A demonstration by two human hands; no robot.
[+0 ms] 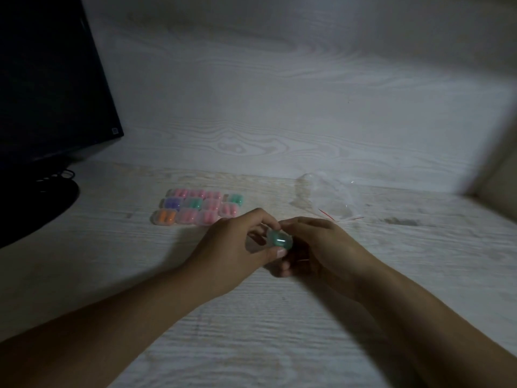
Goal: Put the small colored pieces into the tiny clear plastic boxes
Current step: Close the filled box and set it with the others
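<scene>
The pale wood-grain desk (279,345) met a matching wall (279,93) in dim light. A dark monitor (47,79) stood at the left. Filled boxes (195,207) lay in rows near a clear bag (327,200). Above the desk, the left hand (235,247) and right hand (316,247) both pinched a small box (279,240) holding green pieces.

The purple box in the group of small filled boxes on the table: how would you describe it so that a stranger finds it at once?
Start at the dark monitor on the left, then move right along the table to the block of small clear filled boxes beyond the hands. The purple box is at the left end of the middle row, directly behind the orange box. No other box there holds purple pieces.
</scene>
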